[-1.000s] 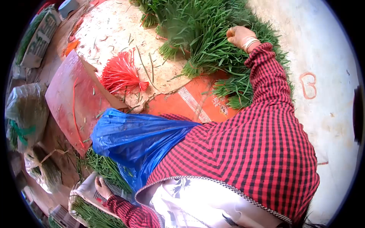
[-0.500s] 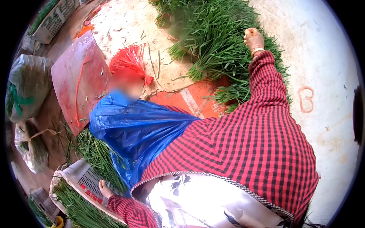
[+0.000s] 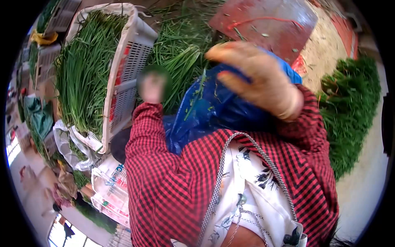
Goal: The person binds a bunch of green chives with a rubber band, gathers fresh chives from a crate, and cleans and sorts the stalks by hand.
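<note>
My right hand (image 3: 259, 76) is raised over the blue plastic sheet (image 3: 205, 99) across my lap. Its fingers are apart and smeared by motion, with nothing seen between them. To the left, my left hand (image 3: 152, 84) reaches out to the edge of a loose heap of garlic chives (image 3: 181, 47); a blur covers its fingers, so its grip cannot be made out. Beside that hand stands a white perforated crate (image 3: 138, 51), tilted in view and packed with long green chives (image 3: 88, 70). Bits of green leaf cling to the blue plastic.
Beyond my right hand lies a reddish board (image 3: 267, 24) with a red cord on it. Bundled greens (image 3: 349, 115) are massed on the right. Further left are a clear plastic bag (image 3: 76, 150), printed white sacking (image 3: 111, 185) and more crates (image 3: 48, 57).
The view has swung left towards the crate. My right hand has come from above the bundled greens to over the blue plastic. My left hand now reaches towards the loose chives.
</note>
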Motion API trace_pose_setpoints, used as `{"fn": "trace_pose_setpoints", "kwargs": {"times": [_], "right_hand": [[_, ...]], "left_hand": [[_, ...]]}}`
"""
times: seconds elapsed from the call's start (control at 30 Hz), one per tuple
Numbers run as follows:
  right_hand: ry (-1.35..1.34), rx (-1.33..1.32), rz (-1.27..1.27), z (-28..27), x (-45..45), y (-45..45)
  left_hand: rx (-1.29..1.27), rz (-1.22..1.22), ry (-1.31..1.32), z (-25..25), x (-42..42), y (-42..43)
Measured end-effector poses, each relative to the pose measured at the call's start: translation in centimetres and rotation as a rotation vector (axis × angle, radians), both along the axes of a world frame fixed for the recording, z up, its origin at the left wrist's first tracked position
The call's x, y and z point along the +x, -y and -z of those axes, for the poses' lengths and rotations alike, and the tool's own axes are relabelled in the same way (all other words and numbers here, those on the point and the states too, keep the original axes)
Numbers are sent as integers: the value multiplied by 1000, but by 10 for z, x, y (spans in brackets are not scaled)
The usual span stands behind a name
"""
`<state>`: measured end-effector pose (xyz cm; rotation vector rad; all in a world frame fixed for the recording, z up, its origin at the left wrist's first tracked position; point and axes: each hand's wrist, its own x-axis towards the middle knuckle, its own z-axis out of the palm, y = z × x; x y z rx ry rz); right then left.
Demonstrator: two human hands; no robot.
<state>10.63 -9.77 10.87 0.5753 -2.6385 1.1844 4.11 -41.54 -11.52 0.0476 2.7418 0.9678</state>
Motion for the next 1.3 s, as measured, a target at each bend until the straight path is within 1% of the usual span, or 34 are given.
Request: {"fn": "trace_pose_setpoints", "kwargs": {"times": [0.03, 0.1, 0.13, 0.17, 0.2, 0.23, 0.27, 0.3, 0.37, 0.47, 0.6, 0.67, 0.7, 0.73, 0.8, 0.87, 0.93, 0.97, 1.0, 1.07, 1.1, 1.13, 1.2, 1.23, 1.27, 1.3], "right_hand": [[41, -21, -51, 7, -14, 25], [107, -46, -168, 44, -21, 58], [134, -45, -233, 64, -18, 67], [277, 55, -300, 74, -14, 69], [419, 151, -370, 81, -12, 68], [520, 278, -402, 85, -7, 67], [623, 404, -436, 89, -6, 65], [607, 396, -427, 93, -7, 65], [579, 338, -396, 89, -16, 68], [519, 235, -366, 81, -21, 75], [598, 284, -415, 82, -27, 70], [628, 297, -435, 79, -28, 67], [627, 229, -414, 76, -30, 64], [623, 160, -395, 75, -31, 61], [511, 2, -264, 76, -32, 56], [263, -55, -90, 76, -38, 56], [195, -86, -25, 68, -53, 53], [122, -183, 5, 71, -59, 53], [123, -283, 14, 72, -65, 53], [96, -385, 14, 62, -76, 56], [323, -496, -65, 45, -74, 56], [300, -497, -84, 41, -70, 64], [391, -623, -236, 36, -64, 91], [411, -592, -396, 19, -56, 104], [475, -908, -533, 24, -45, 132], [504, -942, -518, 34, -35, 142]], "left_hand": [[-5, 86, 13, -1, -5, -10], [-6, 343, -363, 35, -17, -28], [-47, 384, -388, 45, -23, -44], [-86, 424, -414, 56, -29, -60], [-176, 336, -73, 39, -37, -87], [-157, 334, 20, 44, -41, -102], [-325, 415, 68, 47, -47, -121], [-442, 445, 143, 37, -54, -141], [-514, 525, 189, 44, -69, -159], [-534, 656, 244, 53, -80, -158], [-461, 788, 330, 48, -92, -150], [-324, 780, 395, 41, -95, -137], [-206, 735, 437, 37, -95, -126], [69, 592, 496, 43, -92, -109], [331, 432, 528, 44, -91, -76], [817, 27, 756, 16, -86, -50], [964, -22, 671, -40, -73, -40], [956, -22, 616, -67, -66, -39], [957, -17, 585, -88, -58, -37], [963, 3, 467, -125, -40, -35], [1017, -109, 396, -162, -24, -46], [1067, -135, 306, -182, -16, -48], [1278, -268, 85, -213, -6, -55], [1300, -306, -19, -228, -2, -59], [1414, -312, -83, -236, 0, -62], [1455, -330, -124, -243, 3, -59]]}}
